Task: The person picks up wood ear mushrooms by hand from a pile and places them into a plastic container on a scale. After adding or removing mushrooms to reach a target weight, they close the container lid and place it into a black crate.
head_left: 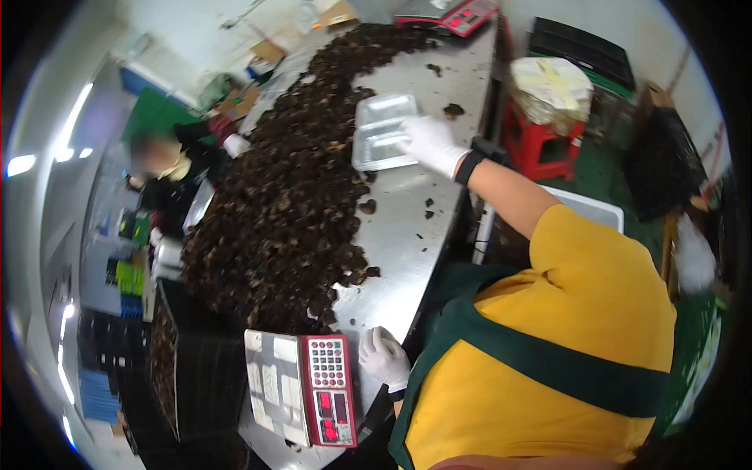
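Note:
My right hand (433,146), in a white glove with a black wristband, reaches out over the metal table (403,235). Its fingers close on the near edge of a clear plastic tray (385,131) with long compartments. The tray lies beside a large heap of dark brown, mushroom-like pieces (274,188). My left hand (384,358), also gloved in white, rests with curled fingers near the table's near edge. Right beside it stands a red digital scale (301,389) with a pale platform, a keypad and lit red digits. Nothing shows in the left hand's fingers.
Across the heap, a person (176,168) in dark clothes and white gloves works. A second red scale (468,17) stands at the table's far end. A red stool (544,145) bears a wrapped bundle. Beside the first scale is a black crate (207,376). A few loose pieces lie about.

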Motion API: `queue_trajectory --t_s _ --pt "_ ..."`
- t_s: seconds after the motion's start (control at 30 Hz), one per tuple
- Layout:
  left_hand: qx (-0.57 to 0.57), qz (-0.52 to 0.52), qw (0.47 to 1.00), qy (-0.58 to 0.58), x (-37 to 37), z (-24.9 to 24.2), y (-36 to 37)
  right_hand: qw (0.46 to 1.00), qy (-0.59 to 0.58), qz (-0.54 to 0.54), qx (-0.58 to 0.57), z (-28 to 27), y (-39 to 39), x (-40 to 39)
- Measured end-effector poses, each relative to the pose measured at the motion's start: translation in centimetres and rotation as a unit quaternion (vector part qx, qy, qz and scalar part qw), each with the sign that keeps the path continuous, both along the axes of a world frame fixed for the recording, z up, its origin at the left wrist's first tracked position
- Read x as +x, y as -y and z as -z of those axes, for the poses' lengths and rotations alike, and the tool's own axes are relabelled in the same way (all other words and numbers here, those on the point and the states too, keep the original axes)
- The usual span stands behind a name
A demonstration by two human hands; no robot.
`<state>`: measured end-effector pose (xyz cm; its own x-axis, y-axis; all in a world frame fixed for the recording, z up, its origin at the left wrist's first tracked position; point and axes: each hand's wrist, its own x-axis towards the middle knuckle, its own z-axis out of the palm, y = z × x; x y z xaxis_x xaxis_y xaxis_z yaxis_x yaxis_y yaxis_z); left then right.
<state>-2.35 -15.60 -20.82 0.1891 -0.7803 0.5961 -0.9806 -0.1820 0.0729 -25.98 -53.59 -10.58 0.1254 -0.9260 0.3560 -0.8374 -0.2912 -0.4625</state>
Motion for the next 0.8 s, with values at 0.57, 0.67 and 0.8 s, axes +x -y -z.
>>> queue_trajectory --t_s 0.57,0.67,0.8 --pt "-0.002 -0.003 1.000 -0.014 0.1 -0.2 -0.2 0.900 0.385 -0.165 0.119 10.3 0.8 1.1" --pt "0.012 -0.012 1.000 -0.020 0.2 0.2 -0.8 0.900 0.342 -0.197 0.185 5.7 -5.5 1.6" --pt "-0.035 0.000 0.994 -0.106 0.3 -0.3 0.0 0.903 0.318 -0.229 0.176 6.6 -8.2 4.4"
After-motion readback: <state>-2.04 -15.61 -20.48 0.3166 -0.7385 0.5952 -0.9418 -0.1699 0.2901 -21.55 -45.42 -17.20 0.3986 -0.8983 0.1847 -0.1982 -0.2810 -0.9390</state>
